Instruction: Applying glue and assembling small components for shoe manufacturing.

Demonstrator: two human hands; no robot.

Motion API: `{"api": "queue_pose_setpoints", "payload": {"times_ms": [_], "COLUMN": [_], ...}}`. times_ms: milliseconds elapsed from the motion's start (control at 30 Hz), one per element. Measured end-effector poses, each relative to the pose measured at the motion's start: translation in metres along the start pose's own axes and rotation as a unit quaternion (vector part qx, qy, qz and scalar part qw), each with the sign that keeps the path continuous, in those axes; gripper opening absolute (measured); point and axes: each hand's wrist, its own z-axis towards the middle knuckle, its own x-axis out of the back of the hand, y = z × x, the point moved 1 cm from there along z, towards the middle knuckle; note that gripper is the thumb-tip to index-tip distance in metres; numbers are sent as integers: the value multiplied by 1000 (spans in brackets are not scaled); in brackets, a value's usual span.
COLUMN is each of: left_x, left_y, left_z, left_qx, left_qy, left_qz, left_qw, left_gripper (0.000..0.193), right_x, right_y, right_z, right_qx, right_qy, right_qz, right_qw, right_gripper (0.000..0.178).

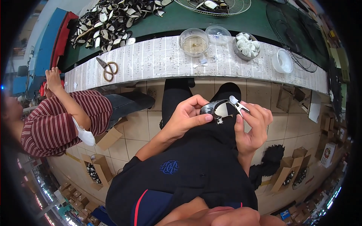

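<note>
Right now the glossy black curved piece [207, 109] with its pale lining is in the air in front of the worktop's near edge, over the lap, its long axis running roughly left to right. The left hand [184, 117] pinches its left end between thumb and fingers. From the right hand [253, 130] the piece lies just to the left, while the left hand is on it. The right hand pinches a silver clip [238, 106] between thumb and fingers, its pale rounded tip up and leftward, close by the piece's right end; whether clip and piece touch, I cannot tell. Counted, that makes one piece and one clip in hand. On the worktop [151, 62], one pair of scissors [106, 67] lies near the left end of the near edge; right of it, set back from that edge, stand two clear tubs [194, 54], one metal tin [241, 55] of white wads, too bunched to count, and one white cup [282, 64] toward the right corner. One heap of black and pale pieces [117, 28], beyond counting, lies toward the left end, and one wire basket [221, 15] sits farther back.
</note>
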Motion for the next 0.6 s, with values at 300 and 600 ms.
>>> {"api": "queue_pose_setpoints", "payload": {"times_ms": [300, 600], "left_x": [8, 8], "left_y": [-2, -7], "left_z": [-1, 4], "left_qx": [20, 34], "left_qy": [-1, -1], "left_qz": [-82, -86], "left_qw": [996, 996], "left_gripper": [27, 27], "right_x": [-1, -1], "right_y": [9, 2], "right_z": [-10, 3], "right_qx": [-83, -46], "right_qy": [82, 9], "right_qz": [117, 131], "right_qw": [986, 990], "right_gripper": [13, 16]}}
